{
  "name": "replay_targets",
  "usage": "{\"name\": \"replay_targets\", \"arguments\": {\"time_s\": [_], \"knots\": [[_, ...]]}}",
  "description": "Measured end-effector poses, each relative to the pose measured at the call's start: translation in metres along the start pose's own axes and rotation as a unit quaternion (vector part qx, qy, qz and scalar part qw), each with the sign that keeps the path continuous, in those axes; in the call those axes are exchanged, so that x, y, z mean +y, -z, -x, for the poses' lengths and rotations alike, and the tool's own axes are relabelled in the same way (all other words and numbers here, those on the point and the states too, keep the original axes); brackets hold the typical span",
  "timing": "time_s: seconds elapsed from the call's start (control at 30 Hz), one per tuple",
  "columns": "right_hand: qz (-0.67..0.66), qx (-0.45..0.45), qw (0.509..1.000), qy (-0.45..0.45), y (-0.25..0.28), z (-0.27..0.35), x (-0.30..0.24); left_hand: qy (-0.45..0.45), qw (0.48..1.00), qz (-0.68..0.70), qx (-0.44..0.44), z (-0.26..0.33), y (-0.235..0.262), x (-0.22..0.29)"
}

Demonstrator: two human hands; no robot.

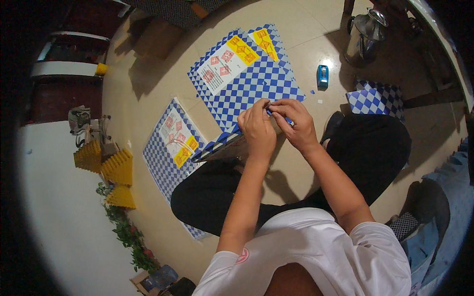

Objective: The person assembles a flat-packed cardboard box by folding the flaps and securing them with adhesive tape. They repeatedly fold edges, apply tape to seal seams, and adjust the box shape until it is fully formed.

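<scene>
A blue-and-white checkered panel [217, 144] stands tilted on edge between my knees. Its dark inner side faces me. My left hand [257, 130] is closed over the panel's upper edge, fingertips pinched together. Right beside it, my right hand [296, 123] pinches the same edge, with thumb and forefinger nearly meeting the left fingertips. A bit of blue shows under the right fingers; the exact spot they grip is mostly hidden. Just beyond lie overlapping checkered sheets [252, 93] with white and yellow printed labels.
Another labelled checkered panel [160, 153] lies on the left. A blue tape dispenser [322, 76] sits on the tiled floor beyond my right hand, near small paper scraps. More checkered pieces [368, 101] are by my right knee. A metal pot [365, 37] stands far right.
</scene>
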State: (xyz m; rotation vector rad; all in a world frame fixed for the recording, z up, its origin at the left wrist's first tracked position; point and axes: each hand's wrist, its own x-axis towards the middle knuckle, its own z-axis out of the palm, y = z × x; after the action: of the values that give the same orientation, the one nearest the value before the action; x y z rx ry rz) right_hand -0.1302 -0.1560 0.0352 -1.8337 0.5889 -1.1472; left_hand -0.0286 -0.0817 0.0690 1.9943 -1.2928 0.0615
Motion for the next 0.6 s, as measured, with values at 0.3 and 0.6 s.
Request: {"name": "replay_targets", "arguments": {"time_s": [0.3,0.6], "knots": [[-0.208,-0.08,0.957,-0.183,0.004,-0.012,0.007,0.03,0.998,0.054,0.0,0.003,0.004,0.003],[-0.199,-0.101,0.966,-0.128,-0.001,-0.006,0.021,-0.054,0.997,-0.062,0.007,0.007,0.022,-0.006]]}}
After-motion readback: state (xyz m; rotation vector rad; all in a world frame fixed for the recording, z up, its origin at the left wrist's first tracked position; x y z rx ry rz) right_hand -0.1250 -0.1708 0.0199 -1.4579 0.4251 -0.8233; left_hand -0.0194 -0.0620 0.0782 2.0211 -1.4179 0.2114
